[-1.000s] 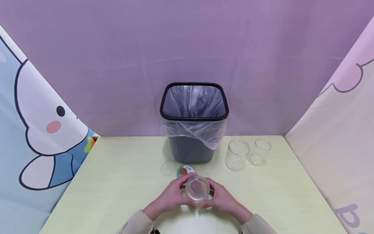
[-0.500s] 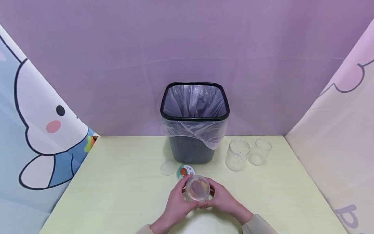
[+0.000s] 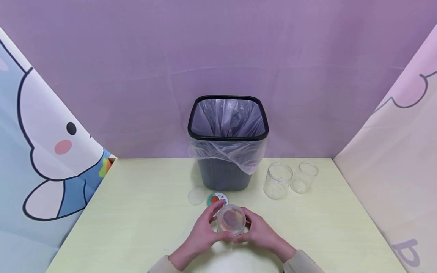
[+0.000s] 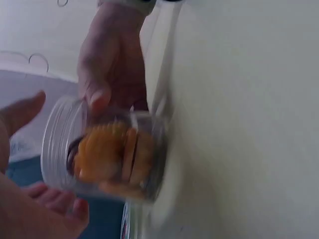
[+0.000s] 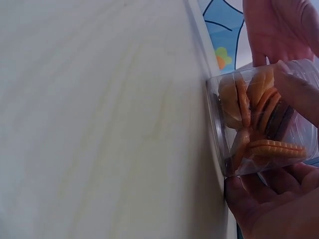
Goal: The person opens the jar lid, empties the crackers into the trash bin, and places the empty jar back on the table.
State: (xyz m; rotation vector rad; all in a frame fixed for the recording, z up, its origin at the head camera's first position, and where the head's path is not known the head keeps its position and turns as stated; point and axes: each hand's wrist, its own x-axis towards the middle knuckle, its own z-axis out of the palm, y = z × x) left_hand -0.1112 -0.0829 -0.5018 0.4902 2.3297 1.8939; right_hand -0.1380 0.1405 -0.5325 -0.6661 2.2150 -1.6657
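A clear plastic jar (image 3: 231,220) of sandwich cookies (image 5: 266,117) stands upright between the two hands. Orange and brown cookies show through its wall in both wrist views. My right hand (image 3: 261,232) grips the jar's right side, thumb across the near wall and fingers behind. On the opposite side my left hand (image 3: 201,231) is spread around the upper part; in the left wrist view its thumb and fingers stand a little off the rim. Just behind the jar lies a round printed disc (image 3: 214,198), partly covered by the left fingers, beside a clear round disc (image 3: 196,196).
A dark bin (image 3: 223,172) with a black rim and a clear liner stands at the back centre. To its right are a wide clear jar (image 3: 275,187) and a narrower clear jar (image 3: 302,180). A purple cloth (image 3: 136,94) hangs behind the pale table (image 3: 136,212).
The left hand has shifted around the jar, in closer half a second ago and now spread away from the rim. My right hand and the jar have stayed in place.
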